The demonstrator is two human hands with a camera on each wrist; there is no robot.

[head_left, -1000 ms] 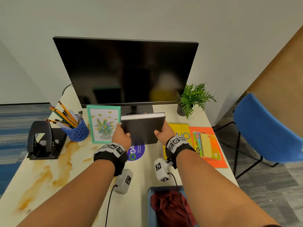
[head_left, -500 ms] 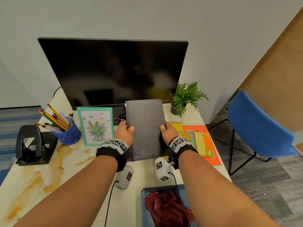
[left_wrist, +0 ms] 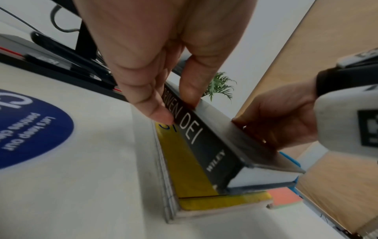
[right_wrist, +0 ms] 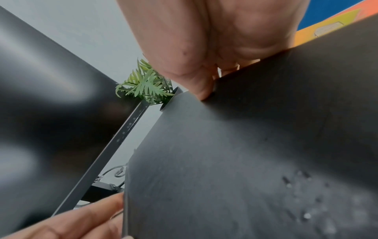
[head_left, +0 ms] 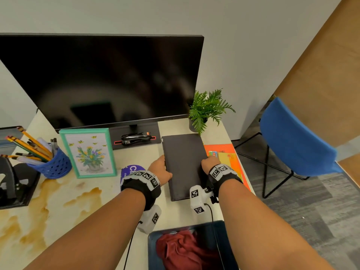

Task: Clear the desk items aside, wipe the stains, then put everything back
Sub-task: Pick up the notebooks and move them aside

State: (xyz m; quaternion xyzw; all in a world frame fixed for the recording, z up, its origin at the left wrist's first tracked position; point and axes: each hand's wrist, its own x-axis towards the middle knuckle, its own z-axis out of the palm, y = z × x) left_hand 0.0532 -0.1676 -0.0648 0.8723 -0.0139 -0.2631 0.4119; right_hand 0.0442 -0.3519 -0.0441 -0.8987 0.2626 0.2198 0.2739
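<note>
At the far left of the desk sits a black hole punch, then a blue pen cup stuffed with pencils, with brown stains spread over the pale top in front of them. Next comes a teal-framed flower picture standing upright, and behind it all the dark monitor. A round purple sticker shows on the desk just left of the left hand.

That hand pinches the spine edge of the black book: in the left wrist view its thumb lies on the top cover while a finger presses the spine near the white lettering. The book rests on a yellow notebook, its spine side still tipped up a little. The right hand grips the opposite long edge, thumb on the cover and fingers curled under, hidden from me. So the book lies between the 2 hands, held by both.

Right of it, orange and yellow papers peek out, and a small potted fern stands behind. A tray with a red cloth sits at the near edge. A blue chair stands off to the right.
</note>
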